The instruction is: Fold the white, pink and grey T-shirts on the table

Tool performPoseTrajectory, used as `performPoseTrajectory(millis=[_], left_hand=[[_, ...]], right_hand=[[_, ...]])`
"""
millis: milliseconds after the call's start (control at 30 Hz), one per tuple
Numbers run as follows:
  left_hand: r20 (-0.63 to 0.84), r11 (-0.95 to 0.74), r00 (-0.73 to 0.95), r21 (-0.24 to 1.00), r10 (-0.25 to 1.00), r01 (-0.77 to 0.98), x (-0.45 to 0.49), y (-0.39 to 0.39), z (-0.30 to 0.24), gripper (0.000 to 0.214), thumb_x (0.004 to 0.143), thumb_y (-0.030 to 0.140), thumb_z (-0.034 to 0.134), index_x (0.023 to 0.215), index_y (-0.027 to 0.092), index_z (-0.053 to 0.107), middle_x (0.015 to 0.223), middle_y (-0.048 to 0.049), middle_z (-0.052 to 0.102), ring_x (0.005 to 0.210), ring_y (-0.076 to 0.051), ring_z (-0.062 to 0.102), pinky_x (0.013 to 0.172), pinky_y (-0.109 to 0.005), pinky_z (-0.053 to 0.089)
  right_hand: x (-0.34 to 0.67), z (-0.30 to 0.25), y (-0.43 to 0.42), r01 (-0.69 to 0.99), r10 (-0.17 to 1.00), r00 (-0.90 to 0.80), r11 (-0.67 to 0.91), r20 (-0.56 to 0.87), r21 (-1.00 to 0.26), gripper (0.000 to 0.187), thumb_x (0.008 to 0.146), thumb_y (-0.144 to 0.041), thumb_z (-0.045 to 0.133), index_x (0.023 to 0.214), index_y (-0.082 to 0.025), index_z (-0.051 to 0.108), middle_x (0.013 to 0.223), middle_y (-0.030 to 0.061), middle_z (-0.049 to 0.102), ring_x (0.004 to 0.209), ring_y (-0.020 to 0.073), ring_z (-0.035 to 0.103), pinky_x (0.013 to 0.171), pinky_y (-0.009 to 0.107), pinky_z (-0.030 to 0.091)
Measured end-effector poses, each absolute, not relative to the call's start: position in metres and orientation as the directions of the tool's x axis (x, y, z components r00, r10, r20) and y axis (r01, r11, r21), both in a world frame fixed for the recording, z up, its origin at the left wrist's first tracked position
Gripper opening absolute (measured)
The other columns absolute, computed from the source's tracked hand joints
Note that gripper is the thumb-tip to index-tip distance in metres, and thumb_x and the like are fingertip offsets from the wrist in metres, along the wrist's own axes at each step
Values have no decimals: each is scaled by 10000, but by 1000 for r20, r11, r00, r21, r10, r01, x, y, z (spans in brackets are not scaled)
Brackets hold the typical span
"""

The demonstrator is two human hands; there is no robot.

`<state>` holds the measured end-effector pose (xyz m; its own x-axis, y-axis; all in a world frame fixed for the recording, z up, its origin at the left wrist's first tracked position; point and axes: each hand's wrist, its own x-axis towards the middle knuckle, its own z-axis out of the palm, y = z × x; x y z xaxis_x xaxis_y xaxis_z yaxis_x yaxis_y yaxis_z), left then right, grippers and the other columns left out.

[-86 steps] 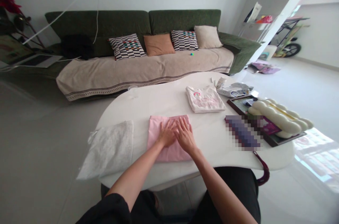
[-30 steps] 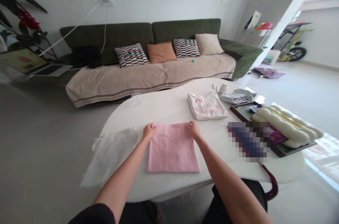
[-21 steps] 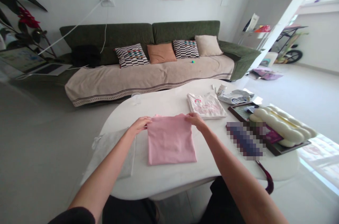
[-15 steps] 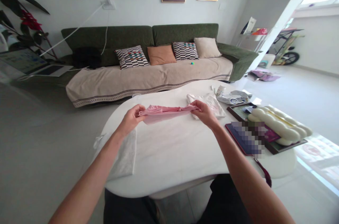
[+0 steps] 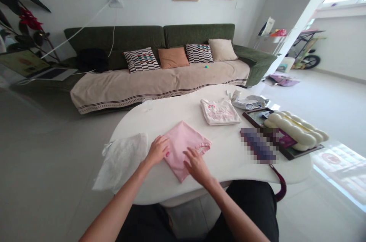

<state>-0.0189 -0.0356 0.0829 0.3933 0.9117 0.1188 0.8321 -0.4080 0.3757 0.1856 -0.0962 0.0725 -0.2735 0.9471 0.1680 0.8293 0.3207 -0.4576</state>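
Observation:
A folded pink shirt [image 5: 180, 139] lies flat on the white table [image 5: 160, 192], turned so that one corner points at me. My left hand [image 5: 158, 150] rests on its left edge with the fingers spread out. Over its right part is my right hand [image 5: 196, 165], fingers apart and touching or just above the cloth. The collar shows at the shirt's right corner. Behind and to the right lies a folded white shirt [image 5: 220, 112] with a pink print. A thin whitish, see-through bag [image 5: 122, 162] lies left of my left hand.
On the table's right are a dark tray [image 5: 291, 155] with a puffy cream-coloured object [image 5: 297, 129], a blurred dark flat item [image 5: 259, 146] with a strap, and a crumpled silvery package [image 5: 251, 102]. A green sofa [image 5: 137, 40] stands beyond the table.
The pink shirt, held up between both hands before, now lies on the table closer to me. Both hands have come down and nearer together, and their grip has loosened.

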Motion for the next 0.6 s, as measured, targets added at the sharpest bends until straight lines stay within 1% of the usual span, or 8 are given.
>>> performPoseTrajectory(millis=[67, 133, 200, 300, 400, 467, 533, 600], left_hand=[[129, -351, 328, 268, 936, 897, -24, -18, 69, 390, 823, 232, 445, 1205, 218, 522, 1266, -71, 475, 1141, -217, 424, 977, -373, 333], [126, -313, 292, 202, 948, 928, -27, -14, 59, 391, 832, 264, 448, 1219, 251, 507, 1258, -59, 473, 1085, -219, 454, 923, -365, 368], [126, -299, 281, 162, 952, 940, -31, -24, 56, 390, 836, 300, 450, 1221, 269, 502, 1223, -59, 485, 1027, -224, 477, 869, -361, 389], [99, -299, 287, 142, 953, 944, -32, -55, 59, 385, 835, 338, 452, 1211, 274, 510, 1116, -70, 528, 955, -228, 501, 804, -359, 399], [65, -327, 320, 174, 945, 929, -15, -100, 63, 380, 849, 378, 417, 1189, 252, 529, 1039, -83, 560, 939, -237, 503, 812, -386, 381], [40, -364, 365, 232, 930, 902, 11, -133, 63, 405, 854, 424, 393, 1173, 224, 541, 1048, -101, 572, 971, -254, 489, 863, -430, 348], [16, -411, 429, 315, 903, 855, 44, -160, 63, 464, 849, 477, 378, 1192, 201, 523, 1086, -118, 570, 1018, -270, 469, 914, -469, 307], [-11, -461, 510, 410, 860, 787, 76, -173, 66, 481, 844, 503, 372, 1194, 207, 521, 1068, -111, 580, 1017, -265, 472, 911, -457, 326]], right_hand=[[150, 65, -108, 810, 914, -380, 404, 143, -425, 441, 766, -243, 523, 1203, -198, 482, 1293, 87, 454, 1186, 235, 381, 963, 369, 328], [134, 58, -117, 794, 885, -451, 458, 117, -399, 459, 781, -254, 504, 1233, -188, 451, 1308, 92, 442, 1213, 254, 345, 970, 399, 304], [140, 53, -124, 780, 868, -486, 485, 106, -397, 419, 795, -184, 445, 1213, -189, 466, 1295, 76, 461, 1223, 232, 336, 980, 386, 279], [179, 53, -128, 758, 853, -509, 506, 112, -412, 442, 751, -66, 377, 1151, -206, 503, 1265, 44, 493, 1224, 176, 345, 998, 359, 237], [228, 57, -122, 769, 856, -508, 501, 95, -398, 443, 695, -13, 345, 1035, -205, 554, 1183, 38, 552, 1168, 143, 419, 1019, 355, 193], [256, 61, -109, 817, 880, -471, 462, 64, -346, 388, 693, -6, 342, 913, -212, 586, 1084, 31, 602, 1128, 135, 460, 1033, 359, 166], [274, 63, -94, 878, 919, -391, 388, 49, -281, 341, 723, -18, 342, 843, -214, 593, 1029, 36, 624, 1141, 149, 456, 1044, 406, 126], [282, 65, -79, 922, 952, -302, 305, 53, -237, 317, 757, -42, 344, 872, -202, 592, 1061, 69, 615, 1185, 185, 417, 1033, 476, 112]])
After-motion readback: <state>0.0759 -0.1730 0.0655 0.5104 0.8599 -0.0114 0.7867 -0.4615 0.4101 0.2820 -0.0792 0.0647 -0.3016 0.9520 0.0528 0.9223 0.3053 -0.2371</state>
